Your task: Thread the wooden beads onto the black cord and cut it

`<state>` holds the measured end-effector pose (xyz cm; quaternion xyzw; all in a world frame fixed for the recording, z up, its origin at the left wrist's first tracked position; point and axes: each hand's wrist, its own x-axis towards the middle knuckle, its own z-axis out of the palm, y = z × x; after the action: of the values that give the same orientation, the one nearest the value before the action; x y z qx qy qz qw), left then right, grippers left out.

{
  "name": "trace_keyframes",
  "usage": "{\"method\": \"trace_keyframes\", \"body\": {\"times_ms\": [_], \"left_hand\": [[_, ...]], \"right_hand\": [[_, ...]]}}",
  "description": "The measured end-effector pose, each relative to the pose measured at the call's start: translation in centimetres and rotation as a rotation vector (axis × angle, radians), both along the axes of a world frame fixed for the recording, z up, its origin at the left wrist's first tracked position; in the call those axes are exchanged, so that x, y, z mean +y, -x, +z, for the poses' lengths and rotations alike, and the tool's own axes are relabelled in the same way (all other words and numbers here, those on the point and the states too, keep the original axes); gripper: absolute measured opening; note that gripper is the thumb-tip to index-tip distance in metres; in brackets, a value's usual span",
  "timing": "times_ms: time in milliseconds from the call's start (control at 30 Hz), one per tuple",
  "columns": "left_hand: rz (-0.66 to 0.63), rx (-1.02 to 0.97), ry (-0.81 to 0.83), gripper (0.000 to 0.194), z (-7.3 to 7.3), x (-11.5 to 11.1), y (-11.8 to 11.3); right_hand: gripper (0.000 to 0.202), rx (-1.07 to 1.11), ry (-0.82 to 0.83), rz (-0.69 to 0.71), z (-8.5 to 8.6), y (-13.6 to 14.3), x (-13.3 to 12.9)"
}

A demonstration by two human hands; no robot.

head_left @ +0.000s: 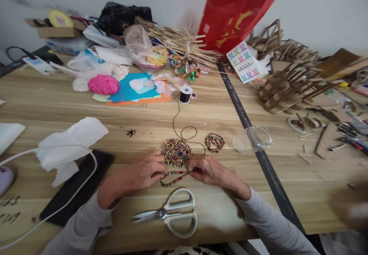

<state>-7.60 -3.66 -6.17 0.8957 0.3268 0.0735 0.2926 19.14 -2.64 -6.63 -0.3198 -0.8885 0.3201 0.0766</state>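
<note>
While my left hand (146,170) and right hand (207,169) rest on the counter (218,109), their fingers pinch the two ends of a bead string (173,178), just below the bead pile (176,152) and above the scissors (169,213).

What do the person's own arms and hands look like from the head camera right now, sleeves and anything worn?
Both arms wear long, plain light-grey fabric sleeves, pushed up a little and ending above the wrists. The left hand and the right hand are bare: no gloves show. No watch, bracelet or marking is visible on either wrist; whether a ring is worn cannot be told.
</note>
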Motion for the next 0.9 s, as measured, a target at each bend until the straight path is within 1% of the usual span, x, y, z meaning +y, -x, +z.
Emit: {"method": "trace_keyframes", "body": {"times_ms": [233, 467, 567, 667, 800, 900], "left_hand": [[0.006, -0.026, 0.01, 0.022, -0.3, 0.0, 0.1], [-0.01, -0.006, 0.046, 0.021, 0.3, 0.1, -0.1], [-0.021, -0.005, 0.032, 0.023, 0.5, 0.1, -0.1], [-0.026, -0.013, 0.006, 0.026, 0.3, 0.1, -0.1], [-0.001, -0.015, 0.007, 0.024, -0.1, 0.0, 0.2], [-0.002, 0.0, 0.025, 0.022, 0.1, 0.0, 0.3]], "right_hand": [[0.013, 0.011, 0.009, 0.004, 0.1, 0.0, 0.0], [0.014, -0.011, 0.017, 0.006, 0.1, 0.0, 0.1], [0.012, -0.008, 0.013, 0.005, -0.1, -0.1, 0.0], [0.012, 0.019, 0.008, 0.015, -0.5, -0.2, 0.0], [0.012, 0.034, 0.015, 0.021, -0.9, -0.4, 0.1], [0.011, 0.024, 0.019, 0.025, -1.0, -0.4, 0.1]]}}
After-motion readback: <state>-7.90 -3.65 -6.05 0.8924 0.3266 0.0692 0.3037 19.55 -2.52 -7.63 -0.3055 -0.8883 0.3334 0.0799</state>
